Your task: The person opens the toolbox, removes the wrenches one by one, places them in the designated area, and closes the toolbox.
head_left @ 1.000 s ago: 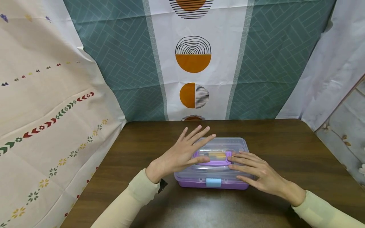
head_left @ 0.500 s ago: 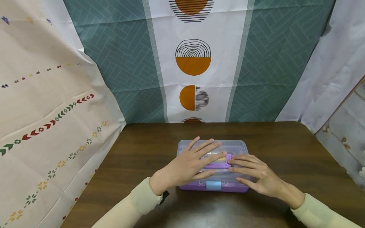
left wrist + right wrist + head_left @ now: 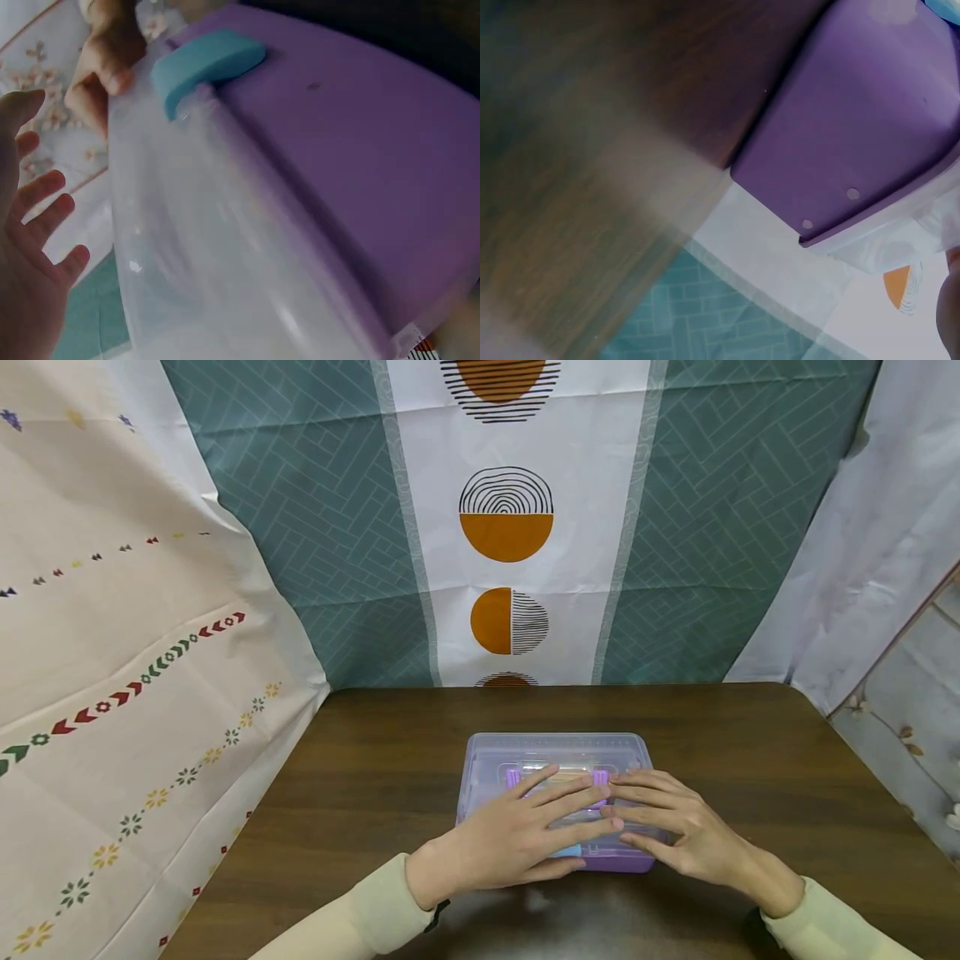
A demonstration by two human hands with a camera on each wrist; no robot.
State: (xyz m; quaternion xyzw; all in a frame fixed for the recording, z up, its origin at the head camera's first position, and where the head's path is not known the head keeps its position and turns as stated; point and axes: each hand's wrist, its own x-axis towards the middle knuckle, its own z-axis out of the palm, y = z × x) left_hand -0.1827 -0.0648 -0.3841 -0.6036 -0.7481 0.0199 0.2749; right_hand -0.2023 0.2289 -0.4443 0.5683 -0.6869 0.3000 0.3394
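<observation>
A storage box with a clear lid (image 3: pixel 555 745), a purple base (image 3: pixel 360 135) and a light blue latch (image 3: pixel 206 61) sits on the table. Its lid lies on the base, with a purple handle-like frame (image 3: pixel 513 777) on top. My left hand (image 3: pixel 510 839) hovers with fingers spread over the box's front left, covering part of the latch in the head view. Over the right side of the lid lies my right hand (image 3: pixel 678 827), fingers extended, fingertips at the frame's right end. Left fingertips nearly meet the right ones. Neither hand grips anything.
The dark wooden table (image 3: pixel 390 752) extends around the box. Behind it hangs a green and white patterned curtain (image 3: pixel 510 610). An embroidered cream cloth (image 3: pixel 150 693) drapes on the left, and white fabric (image 3: pixel 825 585) hangs on the right.
My left hand has moved down and toward the right, from over the lid's left part to the front by the latch. The right hand and box have stayed nearly still.
</observation>
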